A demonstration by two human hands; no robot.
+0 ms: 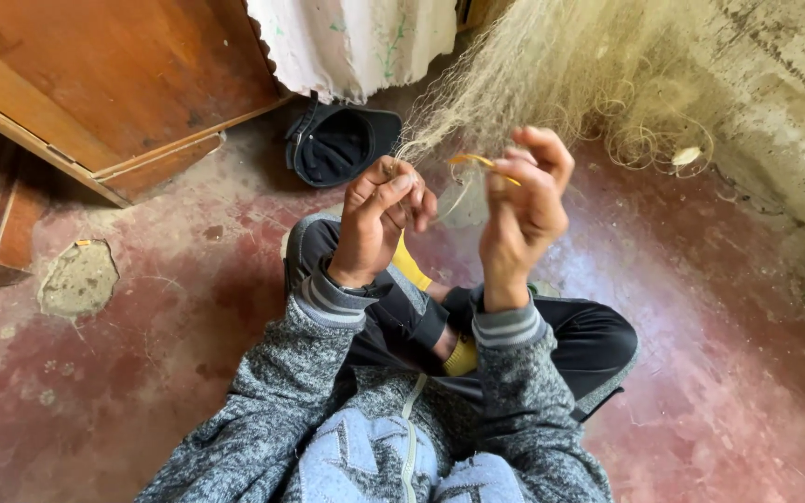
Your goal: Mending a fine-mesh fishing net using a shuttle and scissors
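We sit cross-legged on a worn red concrete floor (pixel 719 373), with open room to our right and front-left, while a wooden cabinet (pixel 114 84) closes off the upper left and a rough grey wall (pixel 784 102) the upper right. Our left hand (pixel 379 219) is curled tight, fingers pinching strands of the pale fishing net (pixel 552 65), which hangs in a bundle from above and spills against the wall. Our right hand (pixel 524 210) is raised just beside it, fingers bent and closed on a thin yellow netting needle (pixel 482 164) held at the net's lower edge. No labels or packages show. A dark cap (pixel 337 144) lies upturned on the floor beyond our hands, below a white cloth (pixel 356 42). A broken patch (pixel 76 278) marks the floor on the left.
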